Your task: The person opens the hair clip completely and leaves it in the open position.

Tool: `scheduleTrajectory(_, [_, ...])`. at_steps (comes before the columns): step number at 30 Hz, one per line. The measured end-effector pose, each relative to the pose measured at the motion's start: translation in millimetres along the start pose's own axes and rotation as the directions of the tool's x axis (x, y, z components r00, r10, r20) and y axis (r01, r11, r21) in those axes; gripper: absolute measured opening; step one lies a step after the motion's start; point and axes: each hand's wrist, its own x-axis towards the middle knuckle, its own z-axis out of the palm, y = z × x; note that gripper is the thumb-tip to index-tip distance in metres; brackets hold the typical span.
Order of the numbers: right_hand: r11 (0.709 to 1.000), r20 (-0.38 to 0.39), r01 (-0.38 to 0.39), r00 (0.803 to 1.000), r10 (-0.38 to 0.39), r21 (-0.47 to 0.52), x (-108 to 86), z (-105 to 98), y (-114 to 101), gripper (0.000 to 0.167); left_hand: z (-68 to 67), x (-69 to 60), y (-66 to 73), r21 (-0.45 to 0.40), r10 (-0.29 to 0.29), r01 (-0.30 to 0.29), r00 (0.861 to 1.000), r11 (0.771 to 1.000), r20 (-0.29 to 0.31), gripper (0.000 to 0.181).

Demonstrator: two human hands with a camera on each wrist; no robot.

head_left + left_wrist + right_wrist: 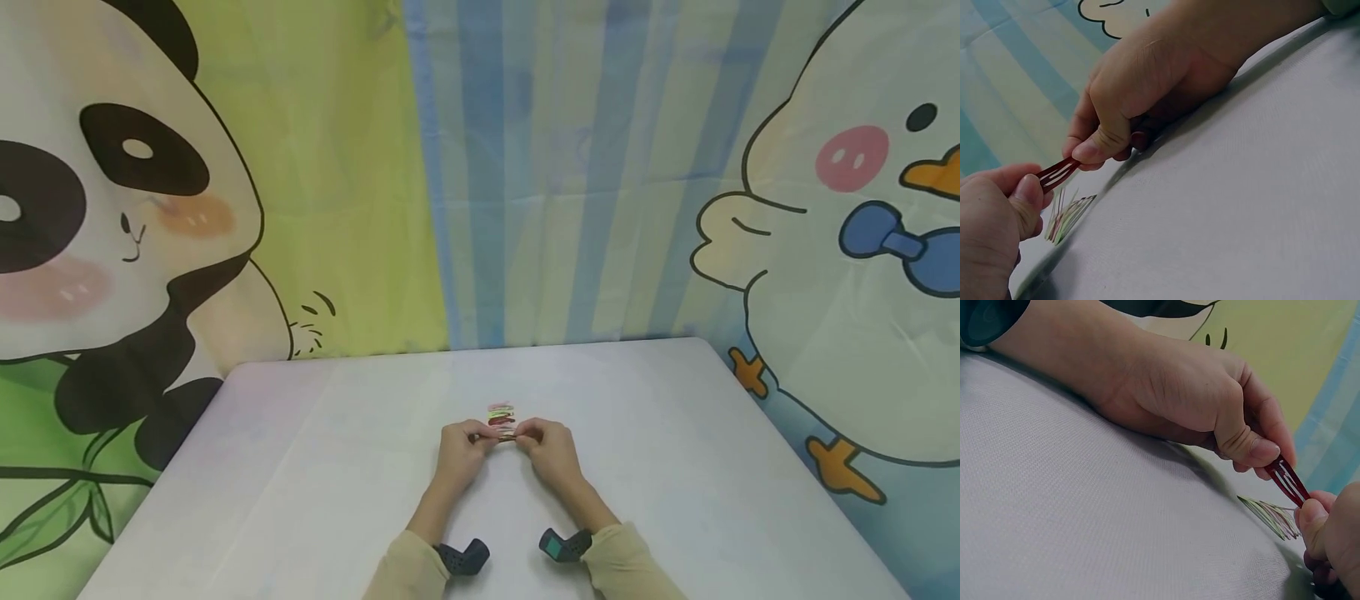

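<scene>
A dark red snap hair clip (1058, 174) is stretched between my two hands, just above the table. My left hand (463, 450) pinches one end of it between thumb and fingers, and my right hand (553, 450) pinches the other end. Slots along the clip's middle show in the right wrist view, where the hair clip (1288, 481) slants between both thumbs. Just beyond the hands, several thin hair clips (501, 414) in pink, yellow-green and red lie in a stacked row on the table. The fingers cover both tips of the held clip.
The white tabletop (337, 483) spreads out on all sides of the hands. Behind its far edge hangs a curtain (517, 167) printed with stripes, a panda and a white bird. A dark camera (463, 557) is strapped on the left wrist, and another camera (566, 544) on the right.
</scene>
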Motion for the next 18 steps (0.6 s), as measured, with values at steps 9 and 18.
scheduleTrajectory(9, [1.0,0.008,-0.006,1.0,0.006,-0.03,-1.2,0.4,-1.8,0.009,-0.3,-1.1,-0.4,-0.019,0.008,-0.008,1.0,1.0,0.014,0.015])
scheduleTrajectory(18, [0.999,0.022,0.01,1.0,-0.009,-0.033,-1.5,0.3,-2.0,0.009,0.3,0.6,0.8,-0.003,0.019,-0.019,0.999,1.0,-0.026,0.015])
